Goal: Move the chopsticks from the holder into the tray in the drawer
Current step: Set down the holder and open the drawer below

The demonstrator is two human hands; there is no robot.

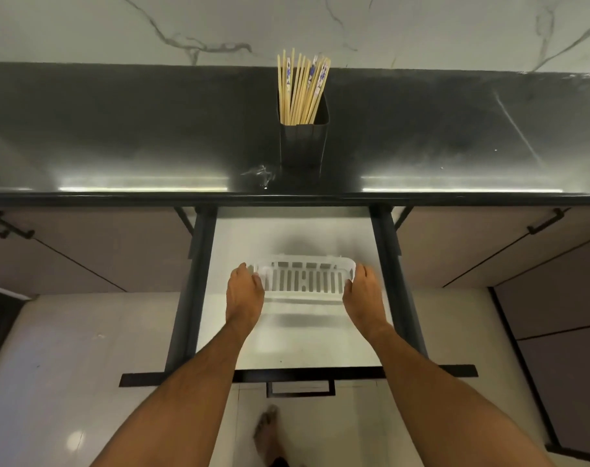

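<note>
A white slotted tray (303, 278) sits in the open drawer (297, 335), held at both short ends: the left hand (244, 291) holds its left end and the right hand (364, 293) its right end, with the fingers (256, 276) of each hand curled round the rim. The tray casts a shadow on the pale drawer floor just below it, so it seems slightly raised, though whether it touches the floor cannot be told. The chopsticks (302, 87) are well apart from both hands, standing upright as a bundle in a black square holder (303, 143) on the dark glossy tabletop (118, 129) above the drawer; some have blue-patterned tops. The holder stands near the tabletop's front edge, roughly in line with the tray. Behind it rises a marbled wall (152, 25). Below the drawer front, a bare foot (268, 433) rests on the pale tiled floor (51, 365).
</note>
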